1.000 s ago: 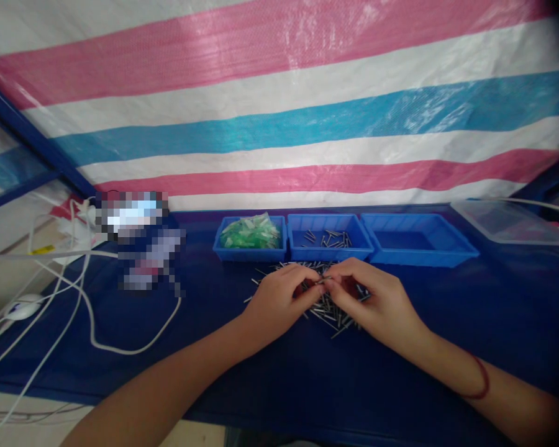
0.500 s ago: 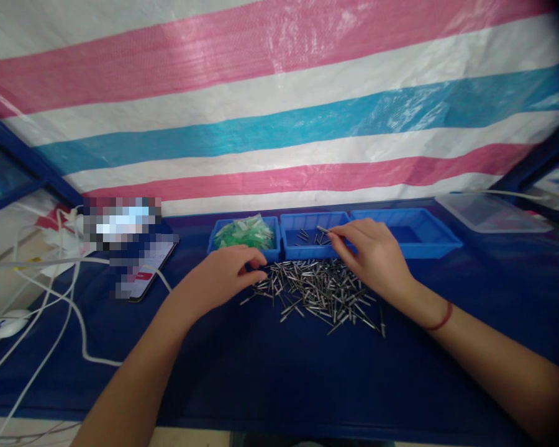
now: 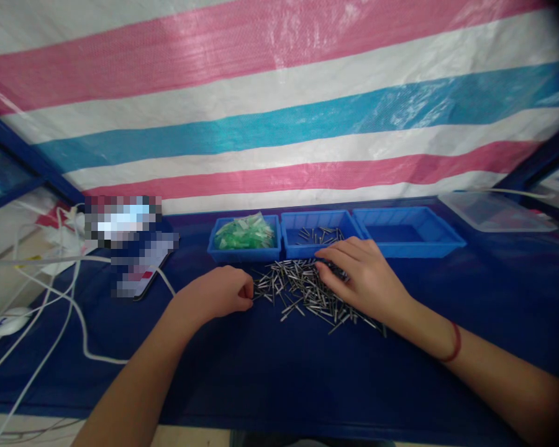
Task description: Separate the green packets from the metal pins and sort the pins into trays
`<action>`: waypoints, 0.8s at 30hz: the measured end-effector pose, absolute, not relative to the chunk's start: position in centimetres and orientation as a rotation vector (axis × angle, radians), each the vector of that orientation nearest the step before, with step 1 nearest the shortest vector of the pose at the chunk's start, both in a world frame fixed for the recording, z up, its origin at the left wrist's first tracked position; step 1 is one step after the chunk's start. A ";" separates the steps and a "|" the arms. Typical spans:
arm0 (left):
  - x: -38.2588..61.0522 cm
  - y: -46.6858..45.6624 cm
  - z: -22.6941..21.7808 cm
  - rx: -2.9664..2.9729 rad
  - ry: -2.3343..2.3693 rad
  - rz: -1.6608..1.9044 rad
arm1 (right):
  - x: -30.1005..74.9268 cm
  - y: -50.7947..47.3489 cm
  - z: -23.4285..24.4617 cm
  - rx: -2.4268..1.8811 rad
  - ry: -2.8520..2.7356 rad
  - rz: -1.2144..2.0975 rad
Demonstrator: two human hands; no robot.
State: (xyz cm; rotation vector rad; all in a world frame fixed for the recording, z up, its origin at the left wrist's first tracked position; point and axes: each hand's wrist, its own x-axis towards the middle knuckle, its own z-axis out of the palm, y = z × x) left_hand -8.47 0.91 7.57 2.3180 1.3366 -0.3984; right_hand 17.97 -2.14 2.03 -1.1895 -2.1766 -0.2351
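Note:
A heap of silvery blind rivets (image 3: pixel 302 288) lies loose on the dark blue table. At its left edge, my left hand (image 3: pixel 221 292) is closed, thumb and fingers pressed together; what is between them is hidden. My right hand (image 3: pixel 366 273) reaches over the right part of the heap, with a gap between thumb and fingers and nothing visible held. Just behind the heap, the middle blue tray (image 3: pixel 302 251) has several rivets scattered on its floor. To its left, another blue tray (image 3: pixel 223 254) is filled with green and clear plastic bags (image 3: pixel 245 233).
A third blue tray (image 3: pixel 410 248) stands on the right, beside a clear plastic lid (image 3: pixel 494 214). At the left lie a phone (image 3: pixel 151 267), white cables (image 3: pixel 81 335) and a white mouse-like object (image 3: pixel 12 321). A striped plastic sheet (image 3: pixel 279 130) hangs behind the table.
My right hand has come back from the middle tray to the heap and no longer shows a rivet; more rivets show in that tray. My left hand has lowered slightly and closed.

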 end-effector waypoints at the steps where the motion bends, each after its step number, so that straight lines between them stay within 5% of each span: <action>1: -8.5 0.9 7.6 2.320 1.314 -0.385 | 17.8 -2.3 2.0 -1.156 -2.186 -0.222; 12: -5.9 -0.3 8.3 2.375 0.885 0.062 | 15.8 -4.5 2.5 -0.722 -2.358 -0.263; 24: -8.0 0.9 6.7 2.437 1.193 -0.157 | 17.5 -2.6 1.8 -1.184 -2.368 -0.272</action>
